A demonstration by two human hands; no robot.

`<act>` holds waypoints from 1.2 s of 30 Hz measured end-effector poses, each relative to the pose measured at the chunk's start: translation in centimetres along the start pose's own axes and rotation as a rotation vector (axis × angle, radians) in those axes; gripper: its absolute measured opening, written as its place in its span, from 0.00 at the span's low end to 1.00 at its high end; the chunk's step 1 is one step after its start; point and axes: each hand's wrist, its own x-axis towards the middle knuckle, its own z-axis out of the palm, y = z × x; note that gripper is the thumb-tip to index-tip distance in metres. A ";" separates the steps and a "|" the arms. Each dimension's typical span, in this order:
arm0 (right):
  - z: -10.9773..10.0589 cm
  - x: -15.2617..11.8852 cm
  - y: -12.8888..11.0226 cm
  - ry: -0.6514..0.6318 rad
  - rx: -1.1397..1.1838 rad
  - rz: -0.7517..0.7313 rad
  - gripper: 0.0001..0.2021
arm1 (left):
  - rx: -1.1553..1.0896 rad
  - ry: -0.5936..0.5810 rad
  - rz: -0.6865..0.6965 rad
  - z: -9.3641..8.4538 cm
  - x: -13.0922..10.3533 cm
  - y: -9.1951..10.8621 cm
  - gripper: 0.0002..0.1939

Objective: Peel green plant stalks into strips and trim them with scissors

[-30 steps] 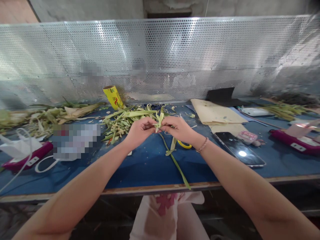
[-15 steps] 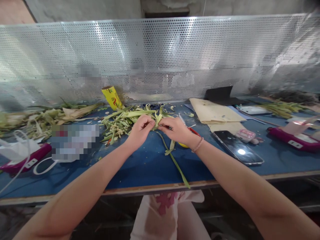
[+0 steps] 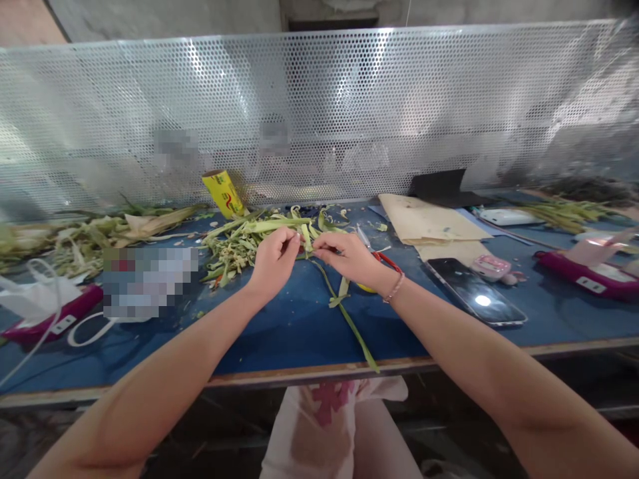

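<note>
My right hand (image 3: 344,256) pinches the top part of a green plant stem (image 3: 349,322). The stem slants down to the table's front edge, with a pale leaf (image 3: 340,293) hanging off it partway. Just left of it is my left hand (image 3: 276,259), thumb and fingers pressed together; whatever lies between them is too small to make out. A small gap separates the two hands. Beyond them spreads a heap of cut green leaves and pale flower bits (image 3: 239,246). Partly behind my right wrist lies a tool with red and yellow handles (image 3: 388,258).
A yellow tube (image 3: 223,193) leans near the perforated metal screen (image 3: 319,113). On the right are brown paper sheets (image 3: 424,223), a phone (image 3: 474,293), a pink case (image 3: 492,267) and a purple power strip (image 3: 589,279). More plant stalks (image 3: 134,229) lie at left.
My left hand has drawn a little to the left, widening the gap between the hands. The right hand stays nearly in place at the stem.
</note>
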 end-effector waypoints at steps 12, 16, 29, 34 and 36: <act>0.1 -0.1 0.4 -0.006 -0.081 -0.006 0.04 | -0.224 0.011 -0.116 0.4 0.1 -0.2 0.10; 0.3 -0.2 0.2 0.029 -0.141 -0.046 0.06 | -0.407 -0.006 -0.136 1.0 -0.1 -0.5 0.09; 1.4 -0.2 0.0 0.157 -0.057 0.005 0.12 | -0.171 -0.114 -0.052 0.7 -0.3 -0.1 0.15; 1.2 -0.1 0.0 0.134 -0.087 -0.065 0.09 | -0.248 -0.210 -0.077 0.5 -0.2 0.0 0.17; 1.2 -0.1 0.0 0.127 -0.035 -0.040 0.08 | -0.228 -0.228 -0.075 0.4 -0.2 0.0 0.17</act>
